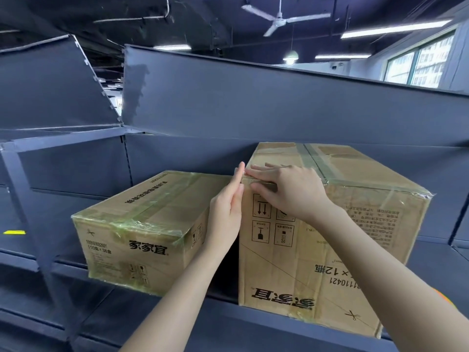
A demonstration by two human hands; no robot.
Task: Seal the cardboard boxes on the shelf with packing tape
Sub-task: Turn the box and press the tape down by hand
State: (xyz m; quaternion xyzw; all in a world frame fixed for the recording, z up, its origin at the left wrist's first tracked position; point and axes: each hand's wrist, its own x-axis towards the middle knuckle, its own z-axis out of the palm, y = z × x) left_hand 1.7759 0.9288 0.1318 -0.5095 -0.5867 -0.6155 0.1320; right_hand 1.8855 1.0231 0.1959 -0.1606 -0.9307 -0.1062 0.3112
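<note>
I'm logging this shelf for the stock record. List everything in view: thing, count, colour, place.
low box: 1, brown with shiny clear tape, left on the shelf, print upright
tall box: 1, brown, taped across the top, right on the shelf, print upside down
shelf: 1 unit, dark grey-blue, holding both boxes
back panels: 2, dark grey-blue, leaning behind the shelf
yellow tag: 1, far left
ceiling fan: 1, white, overhead
strip lights: several, white, on the ceiling
hanging lamp: 1, white, behind the panels
window: 1, bright, top right
left hand: flat against the tall box's left side
right hand: pressing tape on the tall box's top front corner
</note>
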